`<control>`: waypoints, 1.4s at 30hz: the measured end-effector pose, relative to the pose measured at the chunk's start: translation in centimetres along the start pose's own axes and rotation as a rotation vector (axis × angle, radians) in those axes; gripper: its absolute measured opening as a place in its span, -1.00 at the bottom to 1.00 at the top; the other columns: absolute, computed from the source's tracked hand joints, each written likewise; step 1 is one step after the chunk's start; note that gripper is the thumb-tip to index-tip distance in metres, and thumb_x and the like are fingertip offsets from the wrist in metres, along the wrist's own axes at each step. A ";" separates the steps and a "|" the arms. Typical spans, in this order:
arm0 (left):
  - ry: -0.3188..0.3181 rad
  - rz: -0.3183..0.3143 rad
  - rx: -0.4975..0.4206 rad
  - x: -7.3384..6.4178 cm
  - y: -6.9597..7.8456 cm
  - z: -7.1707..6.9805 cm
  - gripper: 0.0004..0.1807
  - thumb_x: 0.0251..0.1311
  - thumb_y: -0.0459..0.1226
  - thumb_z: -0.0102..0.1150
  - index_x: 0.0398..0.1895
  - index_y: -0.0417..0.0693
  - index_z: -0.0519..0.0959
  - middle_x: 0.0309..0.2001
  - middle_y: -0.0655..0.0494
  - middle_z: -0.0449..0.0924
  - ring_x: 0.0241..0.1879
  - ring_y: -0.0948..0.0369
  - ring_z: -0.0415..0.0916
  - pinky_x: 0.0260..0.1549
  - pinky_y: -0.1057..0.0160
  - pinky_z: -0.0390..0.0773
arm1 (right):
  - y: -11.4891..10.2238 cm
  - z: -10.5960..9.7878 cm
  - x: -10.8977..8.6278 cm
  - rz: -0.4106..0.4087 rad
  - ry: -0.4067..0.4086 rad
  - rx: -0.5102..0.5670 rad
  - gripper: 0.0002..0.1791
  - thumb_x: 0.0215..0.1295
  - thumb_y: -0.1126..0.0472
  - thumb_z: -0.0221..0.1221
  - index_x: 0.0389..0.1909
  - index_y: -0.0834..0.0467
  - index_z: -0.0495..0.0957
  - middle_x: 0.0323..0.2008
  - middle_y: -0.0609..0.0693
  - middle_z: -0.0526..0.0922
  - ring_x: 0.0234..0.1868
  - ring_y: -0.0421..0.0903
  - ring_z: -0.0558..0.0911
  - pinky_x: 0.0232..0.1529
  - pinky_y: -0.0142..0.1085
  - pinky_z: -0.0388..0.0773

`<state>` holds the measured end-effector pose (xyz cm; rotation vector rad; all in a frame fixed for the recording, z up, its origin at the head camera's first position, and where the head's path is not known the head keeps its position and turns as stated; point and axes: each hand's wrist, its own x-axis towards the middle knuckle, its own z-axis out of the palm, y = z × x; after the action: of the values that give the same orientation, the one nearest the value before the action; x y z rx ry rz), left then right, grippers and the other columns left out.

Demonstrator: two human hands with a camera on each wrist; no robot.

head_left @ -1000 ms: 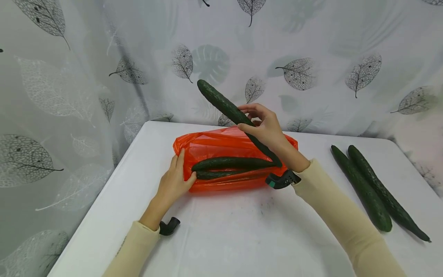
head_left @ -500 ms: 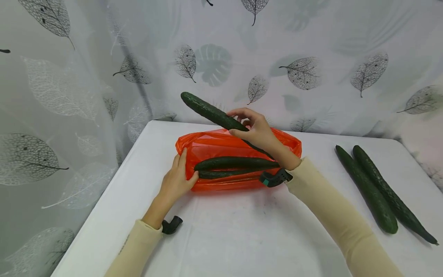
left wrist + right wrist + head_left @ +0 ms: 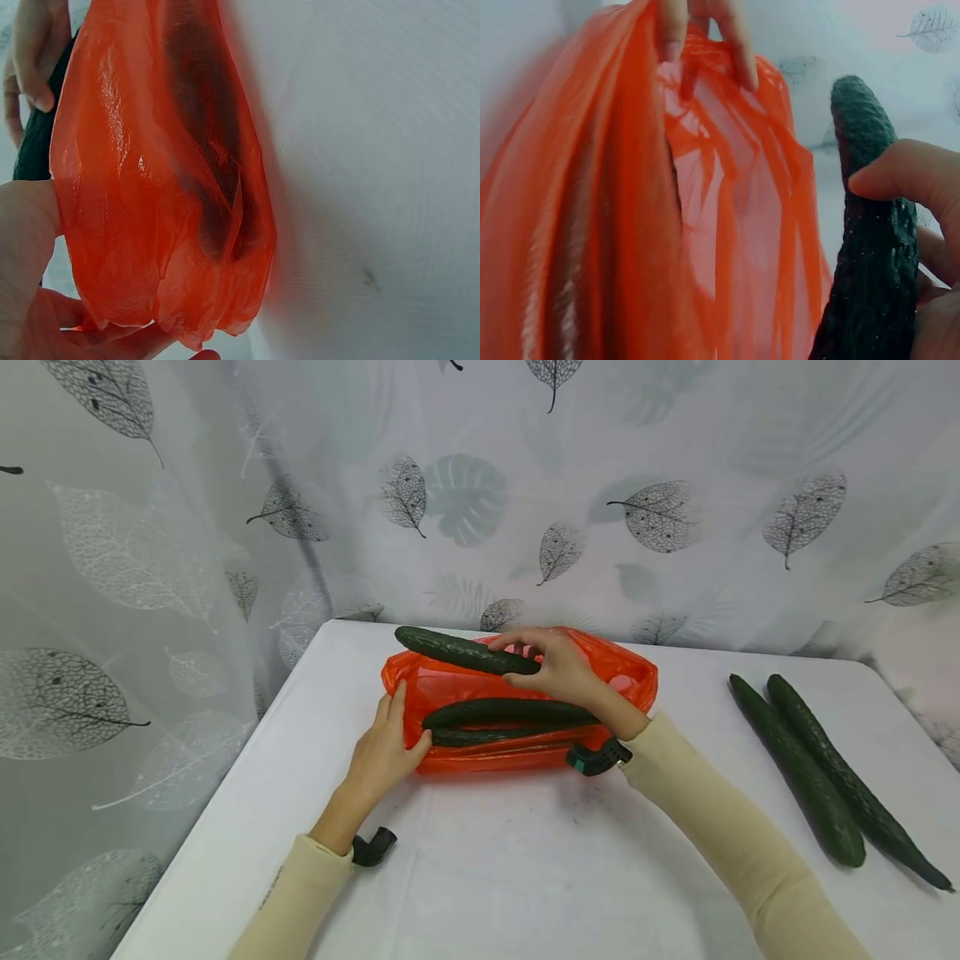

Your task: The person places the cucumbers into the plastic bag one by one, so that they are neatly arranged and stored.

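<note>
My right hand (image 3: 561, 672) grips a dark green cucumber (image 3: 453, 649) between thumb and fingers, held nearly level over the back of a red plastic bag (image 3: 510, 764). The right wrist view shows the thumb across this cucumber (image 3: 874, 240), beside the bag's mouth. Inside the bag lie two more cucumbers, a thicker one (image 3: 506, 712) and a partly hidden one (image 3: 480, 737). At the bag's left end my left hand (image 3: 381, 750) holds the rim, thumb and fingers spread apart along it. Through the red film in the left wrist view, the cucumbers (image 3: 202, 90) show as dark shapes.
Two loose cucumbers, one thick (image 3: 798, 768) and one slimmer (image 3: 862, 789), lie side by side at the right of the white table (image 3: 510, 877). Behind the table hangs a leaf-patterned curtain (image 3: 480, 485).
My right hand has brought the held cucumber down and turned it from steeply slanted to nearly level over the bag. The left hand stays at the bag's left end.
</note>
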<state>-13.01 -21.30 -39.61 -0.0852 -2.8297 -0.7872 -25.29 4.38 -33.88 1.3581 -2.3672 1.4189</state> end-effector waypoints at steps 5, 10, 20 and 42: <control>0.002 -0.003 0.002 0.1 0.0 -0.2 -0.10 0.21 -0.17 0.20 0.49 -0.33 -0.02 0.35 -0.30 0.18 0.09 -0.17 0.47 -0.08 -0.18 0.59 | 0.5 -0.1 -0.4 0.050 -0.057 0.015 -0.60 0.09 0.39 0.35 0.01 0.18 0.63 -0.06 0.06 0.64 -0.14 -0.02 0.44 -0.14 -0.13 0.45; 0.017 0.009 0.006 0.3 0.0 -0.2 -0.10 0.22 -0.17 0.19 0.50 -0.33 -0.02 0.34 -0.29 0.19 0.06 -0.16 0.49 -0.12 -0.16 0.61 | 1.2 -0.3 -0.8 0.063 -0.086 0.021 -0.61 0.08 0.41 0.35 -0.02 0.18 0.63 -0.05 0.06 0.64 -0.14 -0.03 0.44 -0.15 -0.17 0.43; 0.055 0.041 0.027 0.3 0.1 -0.5 -0.11 0.21 -0.19 0.20 0.49 -0.34 0.00 0.31 -0.31 0.22 -0.08 -0.15 0.54 -0.24 -0.11 0.65 | 2.5 0.0 -1.4 0.026 -0.143 -0.041 -0.62 0.03 0.43 0.37 -0.07 0.17 0.65 -0.09 0.04 0.68 -0.19 -0.04 0.47 -0.15 -0.15 0.46; 0.030 0.008 0.019 -0.1 0.1 0.0 -0.10 0.21 -0.16 0.19 0.50 -0.32 -0.02 0.33 -0.29 0.20 0.00 -0.15 0.52 -0.15 -0.12 0.63 | 3.6 2.5 -2.8 0.120 -0.269 -0.053 -0.64 0.09 0.32 0.38 -0.04 0.16 0.63 -0.15 -0.02 0.65 -0.14 -0.07 0.51 -0.07 -0.22 0.51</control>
<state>-12.94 -21.19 -39.54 -0.0815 -2.8067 -0.7532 -25.28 5.00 -39.01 1.5019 -2.6740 1.2594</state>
